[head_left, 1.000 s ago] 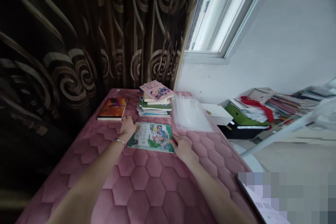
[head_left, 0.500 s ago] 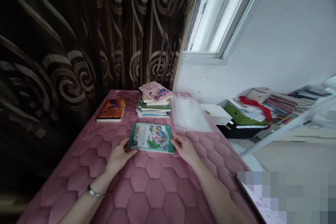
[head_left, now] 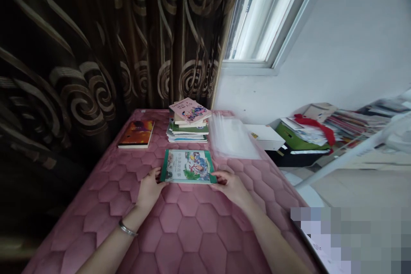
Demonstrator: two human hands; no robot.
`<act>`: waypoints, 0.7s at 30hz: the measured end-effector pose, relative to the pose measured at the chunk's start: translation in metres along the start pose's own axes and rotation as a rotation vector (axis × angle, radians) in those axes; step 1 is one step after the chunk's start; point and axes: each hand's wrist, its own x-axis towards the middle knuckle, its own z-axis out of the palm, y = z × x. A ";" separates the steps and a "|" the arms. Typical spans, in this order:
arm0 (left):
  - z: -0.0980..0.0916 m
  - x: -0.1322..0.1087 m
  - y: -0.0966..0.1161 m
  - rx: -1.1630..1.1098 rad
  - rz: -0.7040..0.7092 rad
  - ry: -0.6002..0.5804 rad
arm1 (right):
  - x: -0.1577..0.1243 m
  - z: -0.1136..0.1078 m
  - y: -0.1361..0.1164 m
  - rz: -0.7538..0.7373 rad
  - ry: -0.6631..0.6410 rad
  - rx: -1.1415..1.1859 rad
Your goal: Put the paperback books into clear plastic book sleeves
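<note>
A green-bordered book (head_left: 188, 166) with an illustrated cover lies between my two hands, its cover facing up. My left hand (head_left: 151, 186) grips its left edge near the lower corner, and a silver bracelet circles that wrist. At the lower right corner, my right hand (head_left: 231, 186) pinches the book between thumb and fingers. Behind it stands an uneven stack of books (head_left: 188, 130), topped by a pink book (head_left: 190, 110) turned at an angle. A book with an orange and dark cover (head_left: 136, 134) lies by itself to the left.
Pink quilted padding with a hexagon pattern (head_left: 183, 231) covers the surface. Clear plastic sleeves (head_left: 234, 137) lie right of the stack, with a white box (head_left: 265, 137) beyond. A dark patterned curtain (head_left: 144, 43) hangs at the back left. Papers fill a green bin (head_left: 285, 135) at right.
The green-bordered book has shifted slightly to the right, with both hands still on it. My left forearm has moved right too. The stack and the orange book stay where they were.
</note>
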 end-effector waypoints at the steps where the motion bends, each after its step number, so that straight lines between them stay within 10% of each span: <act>1: 0.000 0.000 -0.001 0.006 -0.005 0.010 | 0.000 0.000 0.002 0.006 0.015 -0.004; 21: 0.006 -0.005 -0.019 0.081 0.214 0.111 | -0.006 0.000 -0.002 -0.047 0.074 -0.095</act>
